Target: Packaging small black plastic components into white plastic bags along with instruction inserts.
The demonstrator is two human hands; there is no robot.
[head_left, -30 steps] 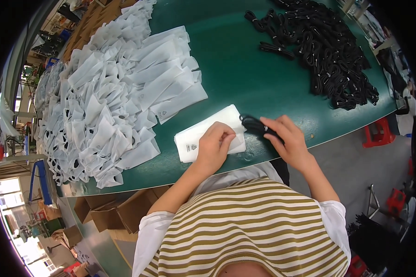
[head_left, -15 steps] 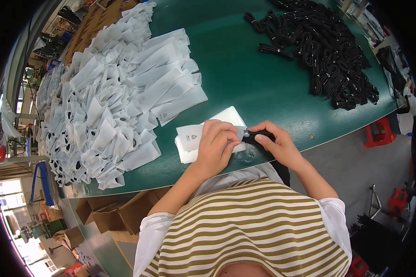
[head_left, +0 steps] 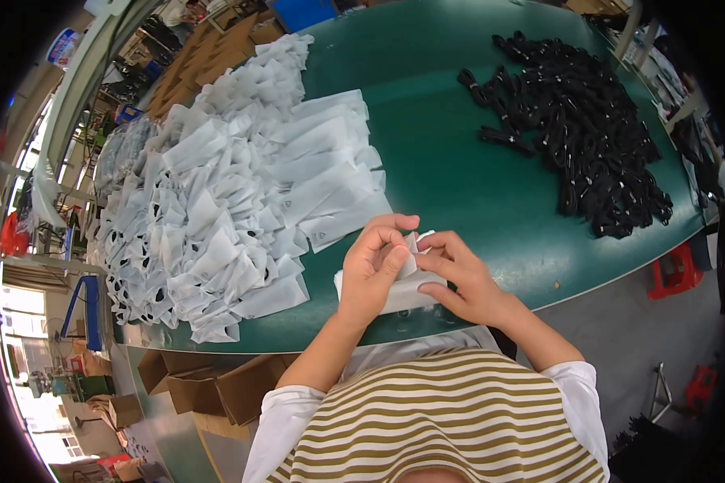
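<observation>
At the table's near edge, my left hand (head_left: pixel 370 270) pinches a whitish translucent bag (head_left: pixel 408 262) between thumb and fingers. From the other side my right hand (head_left: pixel 465 278) closes its fingertips on the same bag, which looks folded or bunched. What the bag contains cannot be seen. Under both hands lies a small stack of white bags (head_left: pixel 403 298), partly covered by my fingers. To the left, a large heap of filled pale bags (head_left: pixel 217 209) spreads across the table. Coiled black cables (head_left: pixel 588 129) are piled at the right.
The green table (head_left: pixel 427 121) has a curved-looking front edge close to my body. Cardboard boxes (head_left: pixel 197 394) stand below it at the left. A red stool (head_left: pixel 675 272) is on the floor at the right. Brown cartons (head_left: pixel 209 68) lie beyond the bag heap.
The black cable bundle in my right hand is no longer visible. Both hands have turned and now grip the bag's edges. The view has shifted, so the table contents appear lower and further right.
</observation>
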